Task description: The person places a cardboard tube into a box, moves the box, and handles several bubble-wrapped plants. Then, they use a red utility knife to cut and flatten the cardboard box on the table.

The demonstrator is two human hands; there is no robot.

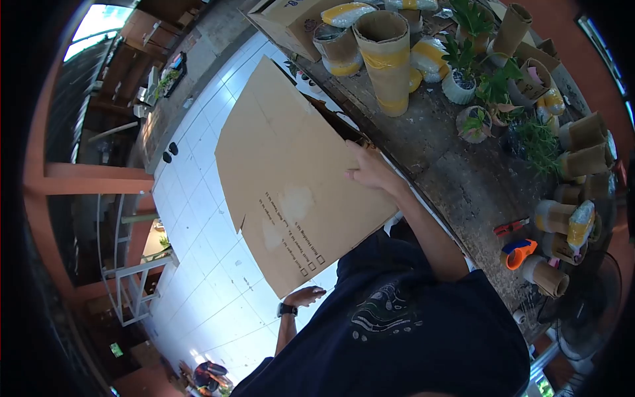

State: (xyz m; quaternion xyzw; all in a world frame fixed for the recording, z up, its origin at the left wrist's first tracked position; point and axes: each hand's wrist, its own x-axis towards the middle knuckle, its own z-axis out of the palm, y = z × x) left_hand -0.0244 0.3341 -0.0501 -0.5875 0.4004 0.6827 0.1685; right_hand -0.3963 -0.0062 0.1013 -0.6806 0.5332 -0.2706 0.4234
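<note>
A large brown piece of cardboard [278, 152], seemingly a flattened box, slants across the middle of the view. Printed lines and checkboxes show near its lower end, with pale worn patches and a small tear on its left edge. My right hand [374, 171] grips its right edge, thumb on the printed face; some fingers are hidden behind. Just off the lower corner is my left hand [305, 296], wearing a dark watch [287, 309]. Its fingers stretch out loosely, and nothing shows in them.
At right, a worn table [436, 152] carries cardboard tubes [383, 66], yellow-taped bundles, potted plants [458, 86], an orange tape dispenser [519, 254] and a red cutter [510, 227]. A fan [589, 298] stands nearby. White floor tiles [198, 264] lie left; another person [210, 376] is farther off.
</note>
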